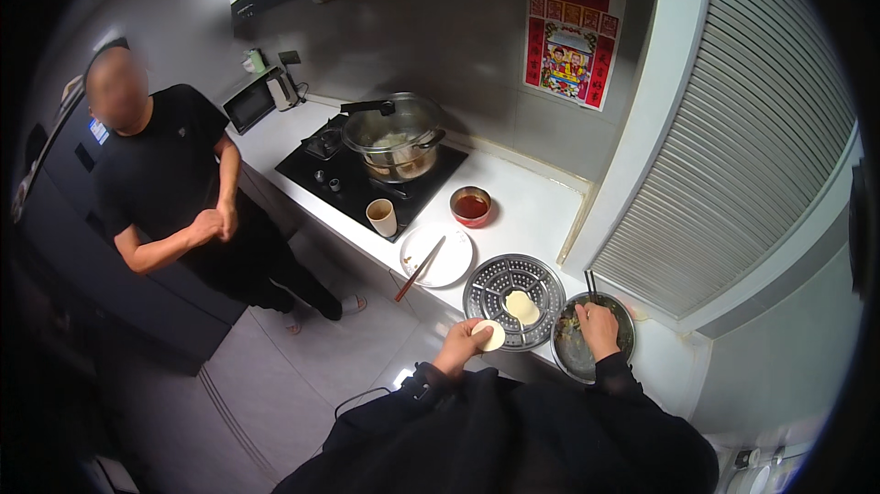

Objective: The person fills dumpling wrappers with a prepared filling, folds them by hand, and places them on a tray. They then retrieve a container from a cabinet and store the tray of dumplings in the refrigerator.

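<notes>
Between the thumb and fingers of my left hand [462, 346] is a round dough wrapper [489, 336], held at the near left edge of a round perforated metal steamer rack [481, 274]. More pale dough wrappers [522, 308] lie on the middle of that rack. My right hand [599, 330] grips dark chopsticks [591, 282] over a metal bowl [573, 363] to the right of the rack. Some chopped filling [569, 324] shows inside this bowl, partly hidden by my hand.
A white plate [455, 255] bears brown chopsticks [420, 269]. Beyond are a bowl of red liquid [471, 206], a beige cup [381, 217] and a glass-lidded pot [405, 150] on the black cooktop [309, 171]. Another person [172, 171] stands at the left, hands together.
</notes>
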